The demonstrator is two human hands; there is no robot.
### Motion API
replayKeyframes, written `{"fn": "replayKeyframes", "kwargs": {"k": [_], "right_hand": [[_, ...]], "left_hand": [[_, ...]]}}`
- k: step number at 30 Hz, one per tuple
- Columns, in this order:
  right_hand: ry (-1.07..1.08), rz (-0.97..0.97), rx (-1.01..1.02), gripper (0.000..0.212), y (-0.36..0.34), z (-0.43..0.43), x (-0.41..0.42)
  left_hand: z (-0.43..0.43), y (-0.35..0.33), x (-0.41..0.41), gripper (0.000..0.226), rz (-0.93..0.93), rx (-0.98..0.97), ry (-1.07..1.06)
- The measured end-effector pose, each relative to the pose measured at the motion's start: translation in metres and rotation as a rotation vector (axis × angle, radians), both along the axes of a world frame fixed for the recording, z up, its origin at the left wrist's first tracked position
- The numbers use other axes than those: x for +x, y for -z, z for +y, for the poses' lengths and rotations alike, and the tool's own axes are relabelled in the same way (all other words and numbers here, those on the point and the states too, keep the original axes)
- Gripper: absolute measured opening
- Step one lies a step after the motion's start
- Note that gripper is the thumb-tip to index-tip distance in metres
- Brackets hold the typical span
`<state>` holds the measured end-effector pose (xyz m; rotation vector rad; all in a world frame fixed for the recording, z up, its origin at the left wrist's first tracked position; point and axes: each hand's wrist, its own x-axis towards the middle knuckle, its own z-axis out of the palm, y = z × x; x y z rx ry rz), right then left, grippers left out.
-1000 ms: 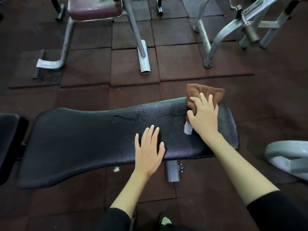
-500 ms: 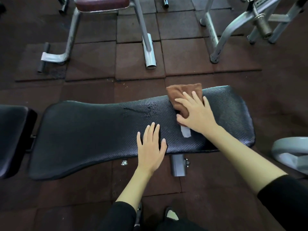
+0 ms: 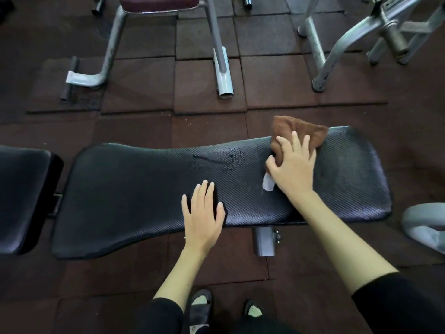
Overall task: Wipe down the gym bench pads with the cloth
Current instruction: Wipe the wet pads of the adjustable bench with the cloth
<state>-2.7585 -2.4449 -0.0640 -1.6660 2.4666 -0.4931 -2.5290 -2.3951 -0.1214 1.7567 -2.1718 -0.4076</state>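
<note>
A long black textured bench pad (image 3: 125, 189) lies across the middle of the view, with wet droplets near its far edge at the centre. My right hand (image 3: 292, 168) presses a brown cloth (image 3: 298, 131) flat on the pad's right part, near the far edge; a white tag sticks out under the palm. My left hand (image 3: 203, 213) rests flat, fingers apart, on the pad's near edge at the centre. A second black pad (image 3: 21, 196) shows at the far left.
Grey metal frames of other machines (image 3: 222, 66) stand on the dark red rubber floor tiles beyond the bench. A maroon seat (image 3: 159, 2) is at the top. A grey curved part (image 3: 423, 225) sits at the right edge. The bench's grey support post (image 3: 265, 242) is below the pad.
My right hand slid the cloth left along the pad, then back right toward the far edge. The left hand stayed flat in place. The camera shifted slightly.
</note>
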Motion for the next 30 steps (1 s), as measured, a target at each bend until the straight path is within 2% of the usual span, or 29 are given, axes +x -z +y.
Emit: {"fn": "replayKeyframes", "kwargs": {"k": [7,12,15,19,23,26,30], "right_hand": [[-0.265,-0.010,0.078,0.054,0.021,-0.024,0.097],[-0.397,0.013,0.091,0.059,0.020,-0.020,0.087],[-0.284,0.033,0.062,0.060,0.013,-0.007,0.064],[-0.022,-0.009,0.006,0.061,0.005,0.016,0.034],[0.104,-0.011,-0.017,0.059,0.009,0.012,0.046],[0.155,-0.013,-0.005,0.060,0.016,0.000,0.069],[0.084,0.000,0.003,0.062,0.025,-0.018,0.112]], "left_hand": [[-0.007,0.012,0.032,0.058,-0.018,0.046,-0.090],[-0.006,0.015,0.033,0.057,-0.042,0.063,-0.087],[-0.007,0.013,0.036,0.057,-0.032,0.068,-0.068],[-0.009,0.011,0.044,0.054,0.012,0.046,-0.059],[-0.017,0.017,0.065,0.053,0.007,0.023,-0.087],[-0.026,0.020,0.082,0.054,-0.007,0.015,-0.098],[-0.036,0.023,0.098,0.055,0.009,0.022,-0.135]]}}
